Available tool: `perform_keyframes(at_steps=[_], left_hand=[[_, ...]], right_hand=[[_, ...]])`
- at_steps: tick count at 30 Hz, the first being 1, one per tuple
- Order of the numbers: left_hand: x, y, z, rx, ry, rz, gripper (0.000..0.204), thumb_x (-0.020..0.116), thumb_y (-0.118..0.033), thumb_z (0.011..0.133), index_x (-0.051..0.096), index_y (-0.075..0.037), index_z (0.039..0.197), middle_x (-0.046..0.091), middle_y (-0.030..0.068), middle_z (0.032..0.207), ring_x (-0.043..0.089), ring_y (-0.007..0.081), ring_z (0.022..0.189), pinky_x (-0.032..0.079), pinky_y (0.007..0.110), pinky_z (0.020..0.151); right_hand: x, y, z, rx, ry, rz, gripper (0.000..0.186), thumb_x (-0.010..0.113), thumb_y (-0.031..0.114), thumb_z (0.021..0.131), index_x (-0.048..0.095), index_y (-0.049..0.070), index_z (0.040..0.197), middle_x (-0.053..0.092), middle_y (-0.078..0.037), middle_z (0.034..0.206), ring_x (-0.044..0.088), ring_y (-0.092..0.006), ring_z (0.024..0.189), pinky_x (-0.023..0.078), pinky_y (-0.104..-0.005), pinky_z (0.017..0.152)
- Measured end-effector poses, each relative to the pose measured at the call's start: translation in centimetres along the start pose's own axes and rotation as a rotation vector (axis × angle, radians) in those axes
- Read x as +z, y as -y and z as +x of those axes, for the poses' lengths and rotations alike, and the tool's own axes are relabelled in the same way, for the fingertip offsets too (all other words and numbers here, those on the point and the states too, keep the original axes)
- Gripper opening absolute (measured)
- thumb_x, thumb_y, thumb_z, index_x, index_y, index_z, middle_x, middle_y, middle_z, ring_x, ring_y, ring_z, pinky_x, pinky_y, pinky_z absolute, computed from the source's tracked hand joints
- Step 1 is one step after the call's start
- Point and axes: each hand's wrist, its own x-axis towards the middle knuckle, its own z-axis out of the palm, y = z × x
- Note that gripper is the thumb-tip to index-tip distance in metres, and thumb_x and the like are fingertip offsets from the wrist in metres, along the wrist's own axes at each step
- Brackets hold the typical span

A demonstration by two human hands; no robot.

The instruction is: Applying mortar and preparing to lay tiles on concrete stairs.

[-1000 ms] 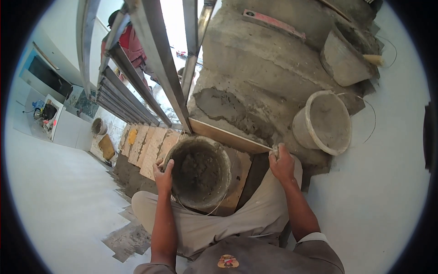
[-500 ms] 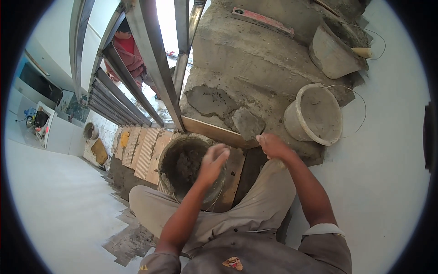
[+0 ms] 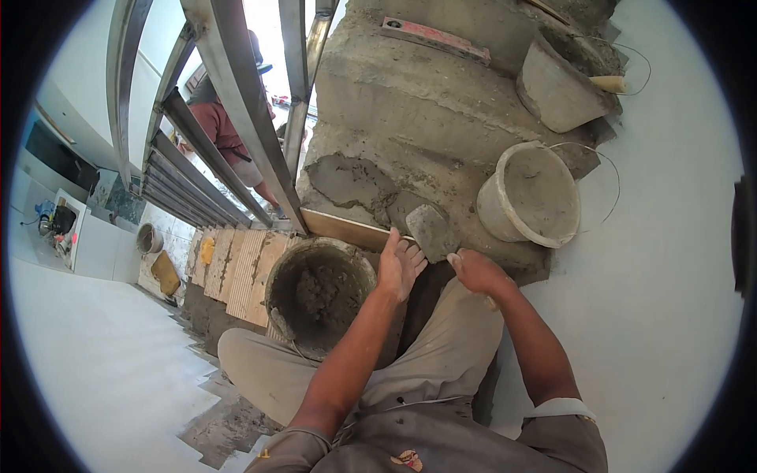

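the left hand (image 3: 400, 266) has come off the bucket (image 3: 285, 276) of grey mud (image 3: 317, 293) and is now just beside the trowel (image 3: 430, 232). its grip is loose, fingers spread, with nothing in it. the right hand (image 3: 479, 274) has its grip tight on the trowel, near the end of the board (image 3: 347, 229). so both hands are now close to the trowel.

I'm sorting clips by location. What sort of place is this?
Probably a building site, on an unfinished staircase: there are rough cement steps, a bare metal railing and a bucket of grey, mortar-like mix.
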Motion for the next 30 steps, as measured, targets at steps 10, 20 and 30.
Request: perform_keyframes(at_steps=[10,20,30], left_hand=[[-0.3,0.4,-1.0,-0.011,-0.009,-0.008,0.113,0.038,-0.076,0.098,-0.005,0.005,0.162,0.016,0.0274,0.169,0.020,0.0379,0.157,0.012,0.050,0.127],[0.0,2.0,-0.8,-0.026,0.015,-0.122,0.126,0.042,-0.084,0.091,-0.013,0.004,0.161,0.014,0.0324,0.168,0.022,0.0411,0.156,0.011,0.051,0.126],[-0.9,1.8,-0.9,-0.035,0.109,-0.050,0.113,0.039,-0.084,0.092,0.020,0.005,0.160,0.047,0.0234,0.154,0.044,0.0343,0.143,0.030,0.048,0.119]], right_hand=[[-2.2,-1.0,-6.6,0.149,0.141,0.452,0.046,0.042,0.039,0.108,0.056,-0.003,0.094,0.059,-0.012,0.068,0.060,-0.0214,0.050,0.050,-0.0411,0.052],[-1.4,-1.7,-1.0,0.151,0.144,0.463,0.045,0.042,0.039,0.108,0.056,-0.002,0.095,0.055,-0.007,0.066,0.057,-0.0190,0.049,0.048,-0.0383,0.047],[1.5,-1.6,-7.6,0.168,0.211,0.633,0.046,0.043,0.040,0.109,0.056,-0.002,0.096,0.055,-0.007,0.067,0.057,-0.0182,0.050,0.048,-0.0362,0.048]])
